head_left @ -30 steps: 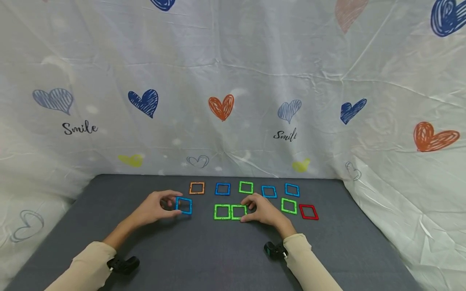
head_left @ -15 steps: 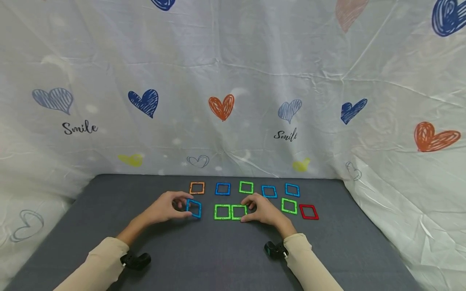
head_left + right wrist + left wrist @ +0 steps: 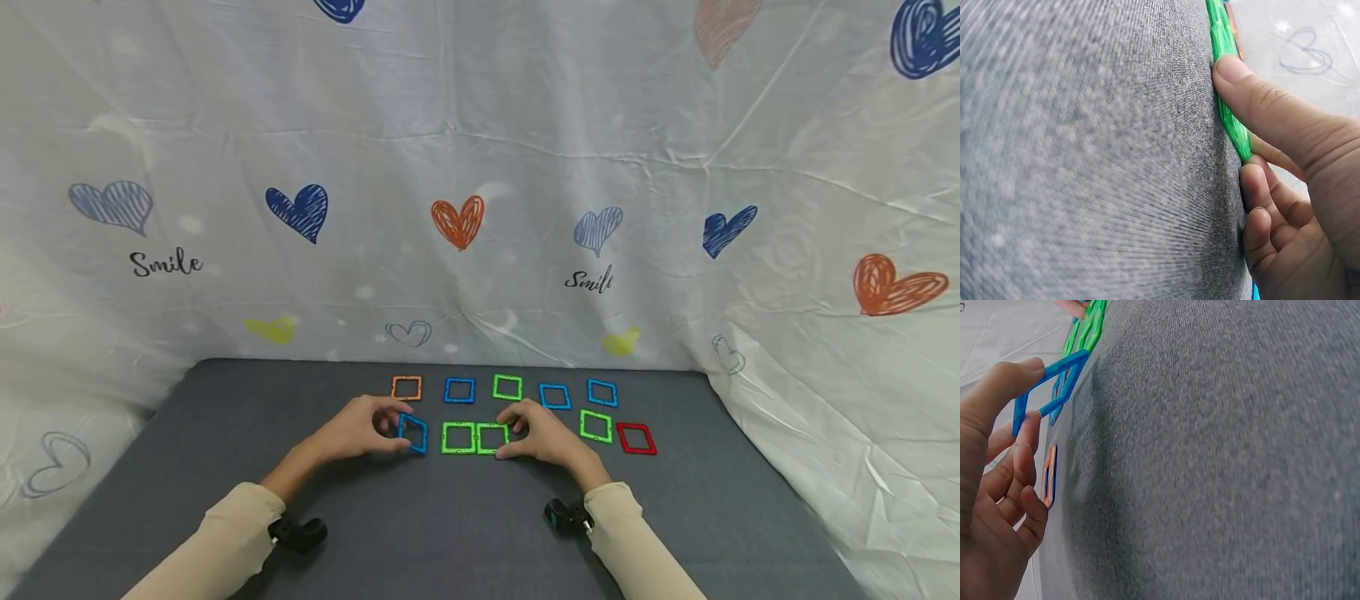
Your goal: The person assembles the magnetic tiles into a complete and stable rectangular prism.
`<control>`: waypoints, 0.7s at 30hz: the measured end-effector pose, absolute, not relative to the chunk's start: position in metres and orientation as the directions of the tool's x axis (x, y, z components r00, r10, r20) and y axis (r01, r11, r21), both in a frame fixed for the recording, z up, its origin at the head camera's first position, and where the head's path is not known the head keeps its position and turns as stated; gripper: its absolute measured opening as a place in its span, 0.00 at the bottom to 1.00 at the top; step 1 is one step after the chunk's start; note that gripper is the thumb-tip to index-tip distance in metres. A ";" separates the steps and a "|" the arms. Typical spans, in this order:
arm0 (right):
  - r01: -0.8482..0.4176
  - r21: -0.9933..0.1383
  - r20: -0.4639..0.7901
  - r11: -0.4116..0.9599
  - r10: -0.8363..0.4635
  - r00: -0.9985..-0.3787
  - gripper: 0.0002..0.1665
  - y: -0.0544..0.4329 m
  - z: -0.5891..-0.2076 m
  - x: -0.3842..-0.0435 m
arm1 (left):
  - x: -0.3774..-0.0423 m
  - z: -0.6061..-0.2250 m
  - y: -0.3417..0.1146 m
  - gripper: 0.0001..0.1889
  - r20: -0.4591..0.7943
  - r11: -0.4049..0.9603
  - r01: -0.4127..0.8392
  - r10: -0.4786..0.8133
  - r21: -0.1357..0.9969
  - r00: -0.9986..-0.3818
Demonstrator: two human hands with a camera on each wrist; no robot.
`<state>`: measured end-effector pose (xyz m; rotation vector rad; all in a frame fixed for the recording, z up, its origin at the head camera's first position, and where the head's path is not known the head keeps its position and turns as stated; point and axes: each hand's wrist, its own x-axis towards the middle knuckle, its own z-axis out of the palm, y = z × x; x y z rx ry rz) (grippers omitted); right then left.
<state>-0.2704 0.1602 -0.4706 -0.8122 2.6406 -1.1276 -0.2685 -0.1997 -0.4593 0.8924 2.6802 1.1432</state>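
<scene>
My left hand (image 3: 356,432) pinches a blue square magnetic tile (image 3: 1063,365), an open frame, between thumb and fingers. The left wrist view shows this tile tilted and held off the grey cloth, its far corner pointing toward the green tiles. Two green square magnetic tiles lie flat and edge to edge in the middle: a left green tile (image 3: 457,452) and a right green tile (image 3: 491,452). My right hand (image 3: 551,433) grips the right green tile at its right side, thumb on the near edge. In the right wrist view its thumb (image 3: 1235,70) presses on the green rim.
Behind lie an orange tile (image 3: 407,399), a blue tile (image 3: 459,401), a green tile (image 3: 507,397) and two more blue tiles. Right of my right hand are another green tile (image 3: 596,439) and a red tile (image 3: 637,452). A printed curtain (image 3: 510,317) hangs behind the table.
My left hand has moved right with the blue tile, closer to the green pair, and the tile has turned more edge-on. The right hand and the green pair have stayed put.
</scene>
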 end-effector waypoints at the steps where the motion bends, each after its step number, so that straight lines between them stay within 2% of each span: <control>1: -0.418 -0.707 0.065 0.570 -0.538 -0.841 0.29 0.160 -0.471 -0.270 | -0.269 -0.459 -0.198 0.29 0.135 0.550 0.480 0.551 0.684 -0.823; 21: -0.414 -0.709 0.057 0.571 -0.539 -0.841 0.29 0.161 -0.471 -0.271 | -0.279 -0.458 -0.176 0.28 0.108 0.551 0.503 0.596 0.666 -0.796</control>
